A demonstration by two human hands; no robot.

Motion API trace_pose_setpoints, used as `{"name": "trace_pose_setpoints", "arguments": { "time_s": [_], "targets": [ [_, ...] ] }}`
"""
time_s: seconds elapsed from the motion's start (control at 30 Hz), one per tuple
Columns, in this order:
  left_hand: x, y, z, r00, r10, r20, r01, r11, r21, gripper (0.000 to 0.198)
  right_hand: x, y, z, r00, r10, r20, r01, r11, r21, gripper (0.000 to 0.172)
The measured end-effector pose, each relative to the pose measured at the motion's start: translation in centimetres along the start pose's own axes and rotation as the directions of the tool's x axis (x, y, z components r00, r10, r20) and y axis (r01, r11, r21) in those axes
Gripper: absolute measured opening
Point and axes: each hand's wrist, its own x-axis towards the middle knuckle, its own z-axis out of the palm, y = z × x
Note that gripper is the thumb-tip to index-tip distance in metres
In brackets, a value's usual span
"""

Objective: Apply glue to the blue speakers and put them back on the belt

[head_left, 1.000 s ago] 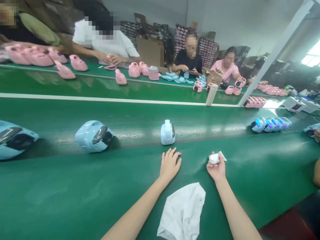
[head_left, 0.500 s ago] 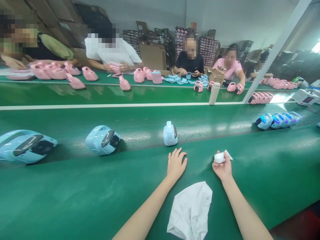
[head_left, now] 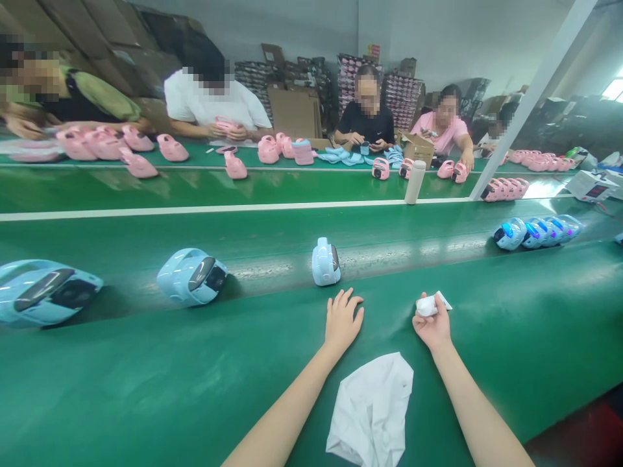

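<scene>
My left hand (head_left: 343, 320) lies flat on the green table edge, fingers stretched out, empty. Just beyond it a light blue toy device (head_left: 326, 261) stands on the conveyor belt (head_left: 272, 243). My right hand (head_left: 432, 322) is closed round a small white wad (head_left: 428, 305), with a white tab sticking out to the right. A crumpled white cloth (head_left: 372, 410) lies on the table between my forearms.
Two more blue devices (head_left: 192, 277) (head_left: 46, 292) lie on the belt to the left, a row of blue ones (head_left: 534, 232) to the right. A white bottle (head_left: 414, 182) stands on the divider. Across the line, several people handle pink devices (head_left: 270, 148). A white post (head_left: 530, 97) slants at right.
The blue devices have shifted a little on the belt. My hands have stayed where they were; the view has moved slightly.
</scene>
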Motion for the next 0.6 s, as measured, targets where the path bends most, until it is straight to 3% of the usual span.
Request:
{"name": "trace_pose_setpoints", "arguments": {
  "time_s": [0.33,0.6],
  "targets": [
    [-0.01,-0.03,0.16,1.000,0.004,-0.006,-0.004,1.000,-0.006,0.024,0.18,-0.19,-0.43,0.999,0.004,0.046,-0.002,0.999,-0.044,0.023],
    [-0.07,-0.06,0.26,1.000,0.005,-0.008,-0.005,1.000,-0.010,0.024,0.21,-0.17,-0.49,0.999,0.008,0.054,-0.005,0.998,-0.058,0.030]
  ]
}}
